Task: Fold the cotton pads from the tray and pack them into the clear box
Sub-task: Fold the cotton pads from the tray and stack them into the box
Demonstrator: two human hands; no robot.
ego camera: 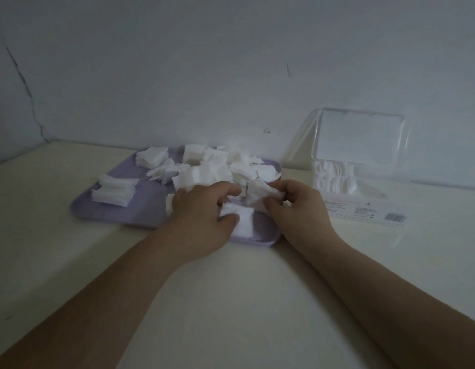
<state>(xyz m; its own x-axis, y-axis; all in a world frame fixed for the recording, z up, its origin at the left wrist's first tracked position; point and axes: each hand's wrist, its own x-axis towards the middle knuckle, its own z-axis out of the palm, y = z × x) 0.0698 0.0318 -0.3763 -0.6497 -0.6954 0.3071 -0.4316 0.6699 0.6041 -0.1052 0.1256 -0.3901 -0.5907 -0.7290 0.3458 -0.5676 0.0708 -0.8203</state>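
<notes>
A lilac tray (119, 211) lies on the table, heaped with several square white cotton pads (204, 169), loose and in small stacks. My left hand (201, 217) is over the tray's near right part, its thumb and fingers pinching a white pad (243, 222). My right hand (297, 206), close beside it, pinches another pad (260, 195) by its edge. To the right stands the clear box (364, 201) with its lid (361, 134) raised, folded pads (334, 177) inside it.
The cream table (231, 302) runs to a pale wall behind. A stack of pads (112, 191) sits at the tray's left side. The box carries a barcode label (394, 217) on its front.
</notes>
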